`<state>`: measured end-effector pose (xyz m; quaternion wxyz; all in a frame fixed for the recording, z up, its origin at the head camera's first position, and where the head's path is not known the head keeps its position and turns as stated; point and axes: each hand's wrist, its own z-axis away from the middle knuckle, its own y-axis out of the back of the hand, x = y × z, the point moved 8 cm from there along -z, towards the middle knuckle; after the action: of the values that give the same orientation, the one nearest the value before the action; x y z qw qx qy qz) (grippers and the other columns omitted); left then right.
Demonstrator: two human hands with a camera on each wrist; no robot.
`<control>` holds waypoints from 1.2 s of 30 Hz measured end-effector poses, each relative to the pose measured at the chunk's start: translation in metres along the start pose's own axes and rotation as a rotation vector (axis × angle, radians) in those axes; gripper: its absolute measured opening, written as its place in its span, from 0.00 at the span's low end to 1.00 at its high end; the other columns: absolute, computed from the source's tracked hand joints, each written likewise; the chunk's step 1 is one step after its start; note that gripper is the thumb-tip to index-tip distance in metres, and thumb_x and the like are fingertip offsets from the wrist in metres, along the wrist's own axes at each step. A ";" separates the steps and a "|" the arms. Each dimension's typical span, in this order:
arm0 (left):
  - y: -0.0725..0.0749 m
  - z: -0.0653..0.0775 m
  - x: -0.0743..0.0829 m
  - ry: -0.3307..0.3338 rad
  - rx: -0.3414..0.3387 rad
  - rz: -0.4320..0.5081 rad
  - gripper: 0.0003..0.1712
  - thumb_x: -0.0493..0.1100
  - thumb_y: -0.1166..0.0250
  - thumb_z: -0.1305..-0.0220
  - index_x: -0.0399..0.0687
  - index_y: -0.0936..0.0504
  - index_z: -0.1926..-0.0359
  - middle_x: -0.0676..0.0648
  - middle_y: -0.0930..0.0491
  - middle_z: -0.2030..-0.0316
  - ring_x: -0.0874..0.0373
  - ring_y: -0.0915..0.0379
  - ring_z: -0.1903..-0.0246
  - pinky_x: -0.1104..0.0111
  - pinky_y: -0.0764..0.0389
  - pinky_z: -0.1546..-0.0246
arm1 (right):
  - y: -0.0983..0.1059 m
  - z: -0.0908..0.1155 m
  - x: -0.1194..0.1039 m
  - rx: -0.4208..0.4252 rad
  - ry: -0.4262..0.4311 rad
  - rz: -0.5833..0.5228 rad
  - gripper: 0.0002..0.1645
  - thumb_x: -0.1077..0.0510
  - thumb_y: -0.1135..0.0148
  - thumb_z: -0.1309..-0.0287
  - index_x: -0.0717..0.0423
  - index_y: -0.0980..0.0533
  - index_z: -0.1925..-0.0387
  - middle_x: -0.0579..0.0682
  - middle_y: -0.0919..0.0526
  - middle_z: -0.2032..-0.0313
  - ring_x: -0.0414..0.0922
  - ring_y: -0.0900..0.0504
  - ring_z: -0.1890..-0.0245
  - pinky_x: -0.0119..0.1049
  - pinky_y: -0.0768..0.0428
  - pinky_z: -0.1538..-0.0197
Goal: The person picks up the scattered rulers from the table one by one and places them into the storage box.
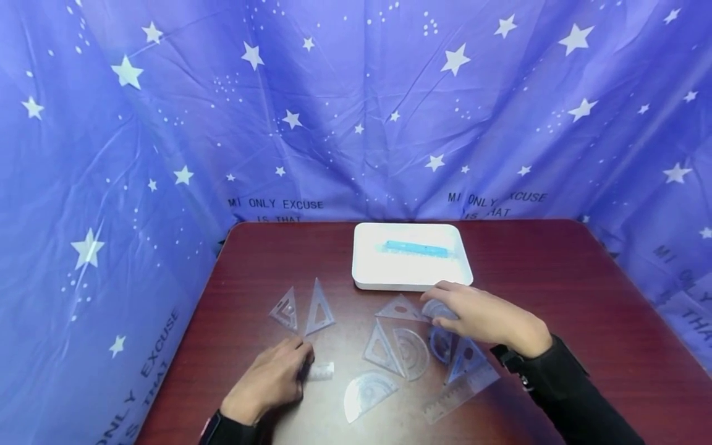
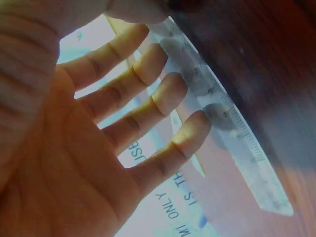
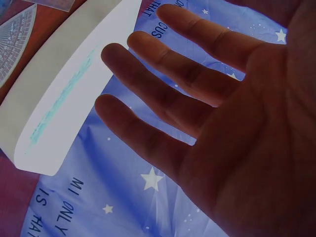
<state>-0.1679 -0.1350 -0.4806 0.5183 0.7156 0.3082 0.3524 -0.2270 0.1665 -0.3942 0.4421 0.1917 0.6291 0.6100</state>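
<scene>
My left hand (image 1: 272,377) is low over the table at the left, its fingertips at the edge of a clear ruler (image 1: 321,371). In the left wrist view those fingers are spread and slightly bent along the ruler (image 2: 247,148). Just in front of the white tray, my right hand (image 1: 478,315) hovers with its fingers extended, and a clear protractor (image 1: 436,309) shows between thumb and fingers. The right wrist view shows that hand's spread fingers (image 3: 158,103) holding nothing. A light-blue ruler (image 1: 417,248) lies in the tray (image 1: 411,281).
Two set squares (image 1: 319,309) lie beyond my left hand. More clear set squares (image 1: 384,349), protractors (image 1: 369,392) and another clear ruler (image 1: 461,392) are spread across the middle and right. A starry blue curtain (image 1: 356,111) encloses the back and sides of the table (image 1: 267,247).
</scene>
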 end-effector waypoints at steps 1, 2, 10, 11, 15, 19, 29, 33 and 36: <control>-0.001 -0.001 0.000 0.009 -0.007 0.002 0.23 0.33 0.24 0.64 0.55 0.23 0.65 0.56 0.22 0.66 0.54 0.21 0.65 0.59 0.17 0.66 | -0.001 0.000 0.000 0.000 0.003 -0.002 0.23 0.57 0.32 0.27 0.51 0.22 0.34 0.52 0.18 0.39 0.44 0.16 0.46 0.44 0.16 0.48; -0.003 -0.002 -0.001 0.022 -0.016 0.002 0.23 0.34 0.24 0.64 0.54 0.23 0.65 0.56 0.22 0.66 0.54 0.21 0.65 0.59 0.17 0.65 | -0.002 0.001 0.000 0.002 0.008 -0.004 0.23 0.57 0.32 0.27 0.52 0.21 0.34 0.52 0.18 0.39 0.44 0.16 0.46 0.44 0.16 0.48; -0.013 -0.016 -0.005 0.147 -0.051 0.039 0.21 0.36 0.27 0.61 0.52 0.25 0.64 0.54 0.25 0.68 0.53 0.22 0.65 0.56 0.17 0.68 | -0.006 0.000 -0.005 0.021 0.035 -0.030 0.23 0.57 0.31 0.27 0.53 0.21 0.34 0.51 0.18 0.40 0.38 0.17 0.52 0.41 0.16 0.51; -0.013 -0.018 -0.005 0.155 -0.050 0.047 0.21 0.36 0.27 0.61 0.51 0.24 0.63 0.53 0.25 0.68 0.53 0.22 0.65 0.55 0.17 0.68 | -0.007 0.000 -0.005 0.024 0.036 -0.034 0.23 0.56 0.31 0.27 0.52 0.21 0.34 0.51 0.17 0.40 0.38 0.17 0.53 0.40 0.16 0.52; -0.009 -0.030 0.000 0.174 0.009 0.070 0.21 0.37 0.28 0.59 0.49 0.23 0.60 0.52 0.24 0.66 0.54 0.22 0.65 0.56 0.16 0.68 | -0.014 -0.003 -0.009 0.028 0.050 -0.053 0.22 0.56 0.32 0.27 0.51 0.21 0.34 0.51 0.18 0.40 0.38 0.19 0.55 0.38 0.19 0.55; -0.002 -0.041 0.007 0.216 0.100 0.131 0.22 0.39 0.29 0.55 0.49 0.22 0.56 0.52 0.21 0.62 0.55 0.22 0.61 0.57 0.14 0.61 | -0.021 -0.008 -0.017 0.061 0.113 -0.070 0.22 0.58 0.33 0.26 0.50 0.21 0.34 0.50 0.18 0.40 0.39 0.19 0.55 0.37 0.18 0.55; 0.015 -0.063 0.030 0.347 0.348 0.441 0.24 0.38 0.27 0.53 0.49 0.21 0.51 0.52 0.22 0.61 0.59 0.24 0.61 0.66 0.18 0.59 | -0.031 -0.021 -0.031 0.208 0.173 -0.229 0.30 0.55 0.35 0.24 0.56 0.29 0.26 0.55 0.15 0.39 0.54 0.14 0.41 0.47 0.12 0.45; 0.023 -0.073 0.039 0.402 0.444 0.531 0.25 0.38 0.26 0.52 0.48 0.22 0.51 0.51 0.22 0.61 0.56 0.24 0.62 0.68 0.20 0.60 | -0.035 -0.032 -0.040 0.232 0.210 -0.442 0.30 0.55 0.39 0.21 0.60 0.31 0.24 0.59 0.16 0.37 0.55 0.13 0.42 0.47 0.11 0.42; 0.026 -0.080 0.048 0.411 0.494 0.556 0.25 0.39 0.26 0.51 0.46 0.22 0.51 0.50 0.23 0.61 0.55 0.24 0.62 0.68 0.21 0.60 | -0.036 -0.040 -0.046 0.252 0.217 -0.608 0.28 0.56 0.42 0.19 0.63 0.31 0.26 0.61 0.16 0.38 0.55 0.13 0.42 0.44 0.13 0.39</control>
<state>-0.2051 -0.0618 -0.4294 0.1442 0.7890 0.2758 0.5297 -0.2235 0.0998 -0.4185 0.5069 -0.0174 0.7713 0.3845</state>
